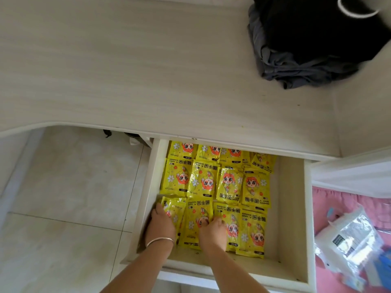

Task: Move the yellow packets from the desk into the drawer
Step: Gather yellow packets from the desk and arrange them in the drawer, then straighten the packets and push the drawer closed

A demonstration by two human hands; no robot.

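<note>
Yellow packets (pixel 215 187) with orange cartoon figures; black cloth (pixel 317 28).

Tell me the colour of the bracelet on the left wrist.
Silver; the bracelet shows clearly in the head view.

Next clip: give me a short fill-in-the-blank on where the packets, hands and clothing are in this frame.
1. The yellow packets all lie inside the open ____.
2. A silver bangle sits on the wrist of the ____ hand.
3. Both the left hand and the right hand press on the ____ row of packets, the one closest to the person.
4. The dark clothing lies on the ____.

Missing words: drawer; left; nearest; desk
</note>
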